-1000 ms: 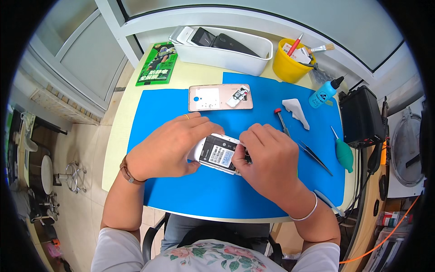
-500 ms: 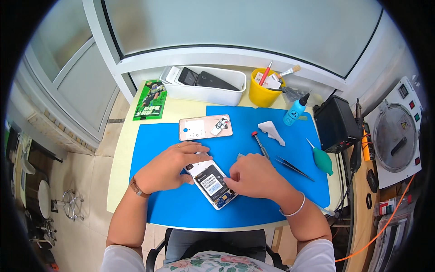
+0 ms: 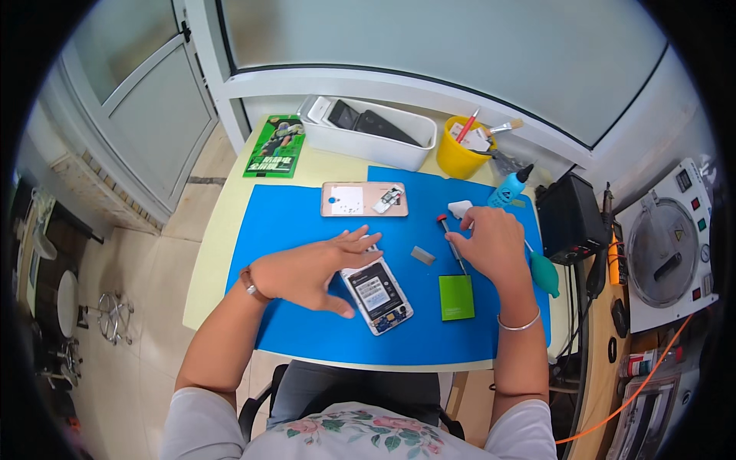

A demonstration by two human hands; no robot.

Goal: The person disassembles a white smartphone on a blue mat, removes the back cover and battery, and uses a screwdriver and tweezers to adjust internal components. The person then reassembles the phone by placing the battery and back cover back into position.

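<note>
- Fingers of left hand [image 3: 307,270] spread over opened phone [image 3: 376,295] on blue mat [image 3: 307,337].
- Right hand [image 3: 494,241] beside screwdriver [image 3: 459,259], fingers curled; pinch unclear.
- Bare mat between phone and table [image 3: 217,268] front edge.
- Frosted panel [image 3: 437,46] behind.

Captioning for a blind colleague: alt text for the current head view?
A spread left hand is over an opened phone on a blue mat; the right hand is beside a red-topped screwdriver. A green square and pink phone cover lie nearby.
</note>
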